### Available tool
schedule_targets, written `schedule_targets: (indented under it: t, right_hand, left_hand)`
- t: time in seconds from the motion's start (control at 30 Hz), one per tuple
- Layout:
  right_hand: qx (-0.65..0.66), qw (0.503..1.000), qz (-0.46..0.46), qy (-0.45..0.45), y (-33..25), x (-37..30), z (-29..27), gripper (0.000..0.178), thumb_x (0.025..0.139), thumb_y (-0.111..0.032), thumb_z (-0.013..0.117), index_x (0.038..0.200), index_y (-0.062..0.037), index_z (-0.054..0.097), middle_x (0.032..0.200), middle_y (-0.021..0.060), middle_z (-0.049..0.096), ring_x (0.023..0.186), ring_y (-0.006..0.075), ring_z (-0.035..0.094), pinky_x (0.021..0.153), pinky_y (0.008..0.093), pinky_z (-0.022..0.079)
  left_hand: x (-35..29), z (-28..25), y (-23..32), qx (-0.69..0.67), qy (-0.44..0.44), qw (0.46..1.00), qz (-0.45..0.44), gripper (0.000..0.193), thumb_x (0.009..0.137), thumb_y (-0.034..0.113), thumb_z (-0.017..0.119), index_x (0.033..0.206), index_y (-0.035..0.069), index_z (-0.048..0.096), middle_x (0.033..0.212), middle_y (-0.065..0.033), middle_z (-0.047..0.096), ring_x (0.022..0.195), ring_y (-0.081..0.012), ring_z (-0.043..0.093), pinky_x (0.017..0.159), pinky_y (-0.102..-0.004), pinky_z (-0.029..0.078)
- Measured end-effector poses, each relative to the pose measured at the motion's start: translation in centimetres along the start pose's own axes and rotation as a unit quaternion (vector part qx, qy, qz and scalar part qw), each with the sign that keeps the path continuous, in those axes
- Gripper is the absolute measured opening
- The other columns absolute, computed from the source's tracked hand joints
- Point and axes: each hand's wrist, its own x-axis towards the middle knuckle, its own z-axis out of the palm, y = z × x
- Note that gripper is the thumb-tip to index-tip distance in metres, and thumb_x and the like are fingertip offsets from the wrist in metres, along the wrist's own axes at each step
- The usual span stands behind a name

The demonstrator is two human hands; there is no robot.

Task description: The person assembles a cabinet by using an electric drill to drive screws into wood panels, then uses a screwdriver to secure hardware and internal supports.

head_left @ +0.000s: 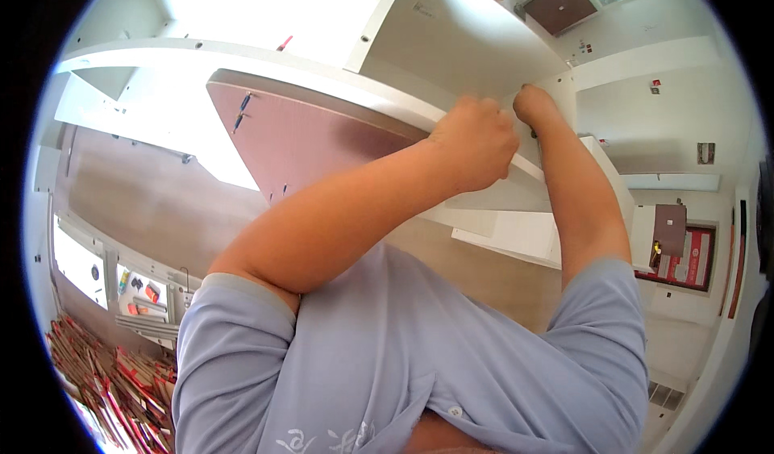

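My left hand (476, 141) is closed in a fist at the edge of a long white cabinet board (387, 109). Its fingers curl away from view, and whatever they hold is hidden. Just beyond it, my right hand (534, 107) is also closed, against the inner corner of a white cabinet side panel (451, 39). A small dark bit shows under that hand, too little to name. Below the long board, left of my left hand, is a mauve panel (314, 131) with small dark metal fittings (242, 113) near its left end.
A slim red object (285, 43) lies on the white surface beyond the board. Tools (145, 293) sit on a white surface at lower left, above a heap of reddish-brown strips (113, 381). A white drawer-like box (516, 236) stands below my right forearm.
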Motion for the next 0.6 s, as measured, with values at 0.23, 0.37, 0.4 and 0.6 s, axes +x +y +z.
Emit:
schedule_targets:
  t: [0.23,0.37,0.4,0.6]
  right_hand:
    - [0.603,0.747,0.002,0.281,8.1,-7.6,-11.3,0.038,0.09,-0.018,0.07,0.121,0.0008,0.061,0.091,0.0123,0.067,0.066,0.0148,0.063,0.053,0.0316,0.05]
    - [0.74,0.594,0.048,0.31,15.1,-19.8,-12.1,0.031,0.096,-0.019,0.061,0.12,0.0007,0.06,0.077,0.0091,0.063,0.065,0.0183,0.061,0.057,0.0316,0.049]
    - [0.743,0.599,0.06,0.294,17.9,-22.1,-10.0,0.03,0.097,-0.023,0.06,0.116,-0.0005,0.062,0.076,0.0088,0.063,0.065,0.0184,0.06,0.057,0.0318,0.048]
    - [0.686,0.615,0.364,0.138,25.9,-32.0,12.6,0.021,0.095,-0.031,0.06,0.085,-0.013,0.063,0.069,0.002,0.059,0.061,0.0144,0.055,0.053,0.0306,0.042]
  left_hand:
    - [0.3,0.5,0.0,-0.031,0.043,0.998,0.016,0.038,0.086,0.044,0.074,0.095,0.008,0.072,0.102,-0.008,0.066,0.105,-0.028,0.064,0.087,-0.0413,0.053]
    - [0.2,0.1,0.0,0.007,0.067,0.998,0.015,0.04,0.085,0.046,0.075,0.092,0.007,0.07,0.1,-0.0081,0.065,0.104,-0.0281,0.065,0.084,-0.0416,0.054]
    - [0.2,0.4,0.1,0.004,0.086,0.996,0.018,0.041,0.085,0.048,0.075,0.091,0.008,0.069,0.098,-0.0075,0.065,0.1,-0.0275,0.064,0.084,-0.0414,0.054]
    - [0.8,0.2,1.5,0.037,0.087,0.995,0.014,0.045,0.085,0.052,0.075,0.089,0.008,0.068,0.091,-0.0065,0.062,0.092,-0.0268,0.062,0.081,-0.0393,0.052]
